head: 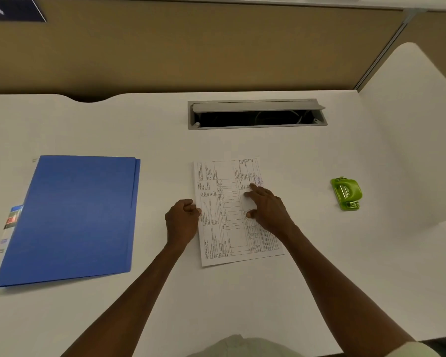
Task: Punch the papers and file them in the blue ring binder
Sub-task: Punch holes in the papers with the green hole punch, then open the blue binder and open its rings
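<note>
thin white printed paper sheets [224, 212] flat mid-desk on smooth white desk [165, 140] | left hand [182, 221] curled at sheets' left edge, grip unclear | right hand [268, 210] spread flat on sheets, holding nothing | closed matte blue ring binder [77, 215] well left of sheets | glossy green plastic hole punch [346, 193] well right of sheets

"14" on dark sign [13, 9]
</note>
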The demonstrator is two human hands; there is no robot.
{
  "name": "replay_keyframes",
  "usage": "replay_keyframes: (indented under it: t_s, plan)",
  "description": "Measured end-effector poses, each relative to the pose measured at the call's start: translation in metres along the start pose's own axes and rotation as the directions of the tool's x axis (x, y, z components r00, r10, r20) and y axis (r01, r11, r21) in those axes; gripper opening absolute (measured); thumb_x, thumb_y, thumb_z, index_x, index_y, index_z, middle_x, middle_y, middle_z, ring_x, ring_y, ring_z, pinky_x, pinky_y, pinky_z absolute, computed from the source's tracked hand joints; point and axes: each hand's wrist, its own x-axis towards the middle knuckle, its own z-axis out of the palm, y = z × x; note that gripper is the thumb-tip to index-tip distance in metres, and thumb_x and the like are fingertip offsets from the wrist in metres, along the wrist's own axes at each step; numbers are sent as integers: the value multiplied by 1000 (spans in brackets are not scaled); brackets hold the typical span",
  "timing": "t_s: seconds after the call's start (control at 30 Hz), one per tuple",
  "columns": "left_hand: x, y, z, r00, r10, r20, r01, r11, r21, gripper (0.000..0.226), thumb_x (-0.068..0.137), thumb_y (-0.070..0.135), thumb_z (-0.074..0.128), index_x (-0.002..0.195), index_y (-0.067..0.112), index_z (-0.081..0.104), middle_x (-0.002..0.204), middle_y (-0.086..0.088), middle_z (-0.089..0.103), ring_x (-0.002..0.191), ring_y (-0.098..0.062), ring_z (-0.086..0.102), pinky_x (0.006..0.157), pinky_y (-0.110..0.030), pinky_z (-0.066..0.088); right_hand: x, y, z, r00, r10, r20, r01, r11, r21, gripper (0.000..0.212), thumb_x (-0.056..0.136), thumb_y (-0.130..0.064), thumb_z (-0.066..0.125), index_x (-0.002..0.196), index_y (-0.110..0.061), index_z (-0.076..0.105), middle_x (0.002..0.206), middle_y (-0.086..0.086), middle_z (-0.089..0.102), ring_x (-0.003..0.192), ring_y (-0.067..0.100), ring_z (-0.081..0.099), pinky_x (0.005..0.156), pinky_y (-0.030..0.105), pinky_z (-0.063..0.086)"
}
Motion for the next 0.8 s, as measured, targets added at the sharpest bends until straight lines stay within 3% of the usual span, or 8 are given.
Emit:
replay_keyframes:
  t_s: [0.1, 0.2, 0.37, 0.57, 0.63, 0.73, 0.8]
  plan:
    - [-5, -3, -12, 998, 55, -31, -53, 998, 46, 40, 85, 11, 70, 123, 3, 59, 113, -10, 66, 92, -18, 64, 86, -25, 49, -1, -2, 0, 1000, 8, 20, -8, 1000, -5, 64, 84, -26, 70, 142, -20, 43, 158, 1, 25, 146, 21, 23, 113, 47, 27]
    - [-11, -10, -23, 994, 74, -77, -71, 996, 45, 36, 86, 12, 69, 120, 3, 61, 115, -12, 66, 101, -24, 64, 87, -27, 49, -2, -1, -2, 1000, 17, 11, -18, 998, 66, 68, 84, -30, 69, 145, -20, 38, 158, 2, 26, 146, 21, 24, 114, 49, 26]
    - [-32, -24, -40, 974, 137, -179, -133, 990, 35, 23, 88, 13, 67, 109, 4, 66, 105, -8, 70, 89, -14, 63, 77, -20, 47, -9, -10, -1, 960, 27, -279, 28, 981, 193, 59, 89, -30, 64, 142, -15, 42, 152, 6, 38, 142, 24, 33, 113, 47, 32]
    - [-57, -45, -69, 941, 104, -323, -118, 993, -22, 13, 88, 17, 65, 100, 14, 69, 96, -3, 73, 82, -23, 71, 77, -40, 58, -37, -28, 8, 950, -69, -305, 144, 962, 232, 48, 91, -26, 62, 135, -14, 50, 149, 6, 43, 139, 23, 38, 113, 41, 33]
    - [-62, -48, -82, 916, 109, -385, -122, 992, -10, 13, 88, 16, 65, 100, 12, 69, 94, -6, 73, 82, -23, 70, 76, -35, 56, -46, -32, 13, 952, -85, -294, 164, 952, 257, 47, 91, -25, 62, 135, -14, 51, 148, 5, 44, 138, 21, 38, 113, 39, 32]
    - [-65, -52, -107, 861, 138, -489, -133, 990, 45, 18, 88, 14, 64, 103, 5, 70, 100, -10, 72, 89, -19, 67, 71, -14, 48, -57, -41, 19, 951, -129, -282, 205, 943, 261, 46, 91, -22, 61, 135, -14, 51, 147, 4, 45, 137, 21, 39, 112, 35, 30]
    - [-63, -58, -128, 837, 135, -531, -118, 991, 67, 22, 87, 14, 65, 107, 5, 69, 106, -10, 71, 96, -20, 66, 72, -11, 46, -67, -52, 25, 953, -153, -263, 224, 938, 266, 45, 91, -20, 61, 134, -13, 52, 147, 5, 46, 137, 21, 40, 113, 37, 33]
